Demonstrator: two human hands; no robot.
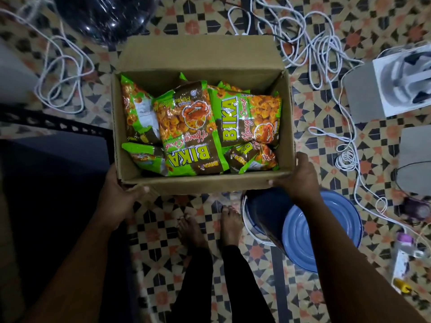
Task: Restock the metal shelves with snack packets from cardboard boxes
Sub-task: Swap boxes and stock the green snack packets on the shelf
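At the far left we see a dark perforated metal shelf edge (58, 123) running across the shadowed side of the view, with a loop of white cable (63, 73) lying on the patterned tile floor (163, 220) above it. Next comes our left hand (119, 197), its fingers curled under the near left corner of the cardboard box (203, 180) and its thumb pressed on the front wall, so it grips the box. The box is held open-topped over the floor, its far flap (198, 54) folded outward. Inside lie several green and brown snack packets (191, 129) marked BIKA, piled flat and overlapping, 1 large packet in the middle and another (247, 120) just beside it toward the right wall. Below the box we see 2 bare feet (210, 227) standing on the tiles. Our right hand (300, 180) clasps the near right corner of the box, thumb on the front wall. Under that forearm sits a blue round lid (326, 229) on a bucket. Farther right, tangled white cables (326, 54) cross the floor near a white carton (403, 82).
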